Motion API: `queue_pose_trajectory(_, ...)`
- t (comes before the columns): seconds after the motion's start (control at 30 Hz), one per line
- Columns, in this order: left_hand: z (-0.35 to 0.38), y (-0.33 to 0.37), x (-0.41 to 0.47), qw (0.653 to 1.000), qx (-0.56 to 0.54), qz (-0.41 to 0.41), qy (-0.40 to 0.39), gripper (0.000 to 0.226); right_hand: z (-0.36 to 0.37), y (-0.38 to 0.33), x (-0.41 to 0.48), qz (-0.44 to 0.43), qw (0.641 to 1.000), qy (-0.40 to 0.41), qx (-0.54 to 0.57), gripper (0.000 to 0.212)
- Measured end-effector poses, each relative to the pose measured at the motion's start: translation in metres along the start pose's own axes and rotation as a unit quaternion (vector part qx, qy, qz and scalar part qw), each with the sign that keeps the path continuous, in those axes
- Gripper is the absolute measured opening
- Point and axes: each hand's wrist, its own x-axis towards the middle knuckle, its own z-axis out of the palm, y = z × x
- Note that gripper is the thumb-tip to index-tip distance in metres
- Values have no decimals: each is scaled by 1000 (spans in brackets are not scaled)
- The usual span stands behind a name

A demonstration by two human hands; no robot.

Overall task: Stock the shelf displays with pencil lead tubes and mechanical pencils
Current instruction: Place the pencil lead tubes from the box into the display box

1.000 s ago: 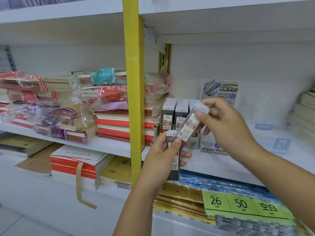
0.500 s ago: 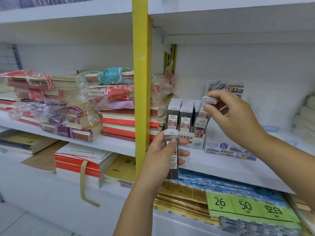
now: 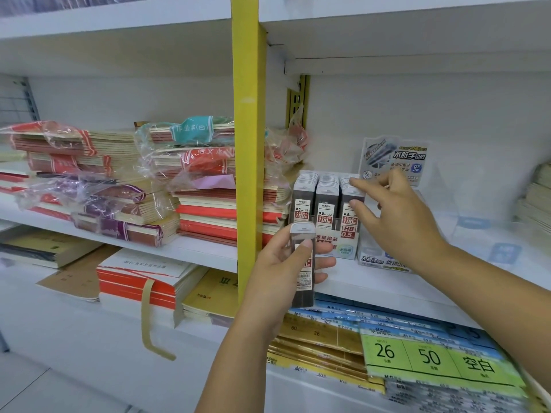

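1. The left hand grasps one dark lead tube and holds it upright. The thumb lies across the front label and the other fingers are curled behind, with the white cap showing above the thumb.
2. This tube is in the air at the near edge of the white shelf, just right of the yellow post and in front of the display box.
3. The display box stands on that shelf and holds three rows of tubes, all upright (the labels read 0.5 and HB).
4. The right hand reaches to the right row. Its index finger lies stretched over the white caps and its thumb tip touches the front face of the first tube. The fingers are released, not closed round any tube; the remaining ones are loosely bent.
5. Just right of the box, partly hidden by the right hand, is a second package with a printed card standing at its far side.
6. Left of the post, stacks of notebooks in clear wrap lie on the same level.
7. On the lower shelf, near and right, a green sheet shows 26 and 50.
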Motion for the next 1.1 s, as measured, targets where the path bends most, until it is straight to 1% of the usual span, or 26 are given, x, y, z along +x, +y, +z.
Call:
queue_pose_trajectory(0.07,1,1,-1,1000,-2,2,-6,30,0,-2,0,4,1000,-9,-20,45)
queue_pose_trajectory(0.13,1,1,-2,1000,2,7,-13,28,-4,-8,-2,-1,1000,1,-17,46)
queue_pose_trajectory(0.2,1,2,-2,1000,10,13,-17,25,-10,-15,-8,-29,999,31,20,42)
queue_pose_trajectory(0.27,2,3,-2,1000,14,18,-22,23,-16,-25,-17,-72,994,40,72,35)
queue_pose_trajectory(0.33,3,4,-3,999,13,20,-28,21,-18,-33,-26,-95,987,4,130,31)
queue_pose_trajectory(0.37,3,4,-4,999,14,21,-33,21,-18,-36,-29,-89,983,-25,161,31)
queue_pose_trajectory(0.43,6,6,-5,999,20,20,-44,21,-18,-40,-32,-57,971,-81,219,28)
queue_pose_trajectory(0.5,9,6,-6,998,25,16,-50,20,-19,-43,-32,-29,954,-107,277,20)
queue_pose_trajectory(0.57,11,5,-6,998,26,7,-53,20,-21,-43,-33,-19,947,-101,306,13)
queue_pose_trajectory(0.63,10,3,-6,998,26,-1,-61,21,-22,-40,-33,-15,952,-82,295,13)
queue_pose_trajectory(0.7,7,1,-5,997,29,-10,-69,22,-26,-36,-31,17,951,-53,304,14)
queue_pose_trajectory(0.8,2,0,-5,996,38,-18,-73,24,-31,-27,-24,74,932,-18,355,14)
queue_pose_trajectory(0.83,2,0,-5,996,44,-17,-70,25,-32,-25,-23,83,928,-19,363,14)
queue_pose_trajectory(0.9,3,-1,-5,996,58,-8,-64,26,-31,-23,-24,90,916,-49,387,12)
queue_pose_trajectory(0.97,8,-3,-4,996,72,7,-52,27,-28,-22,-27,90,903,-87,411,16)
queue_pose_trajectory(1.0,10,-5,-3,995,87,19,-38,27,-27,-22,-27,86,903,-87,411,18)
queue_pose_trajectory(1.03,12,-8,-2,993,112,38,-15,28,-28,-21,-25,78,908,-66,405,21)
queue_pose_trajectory(1.1,14,-15,2,975,198,89,44,26,-34,-19,-18,51,919,14,391,29)
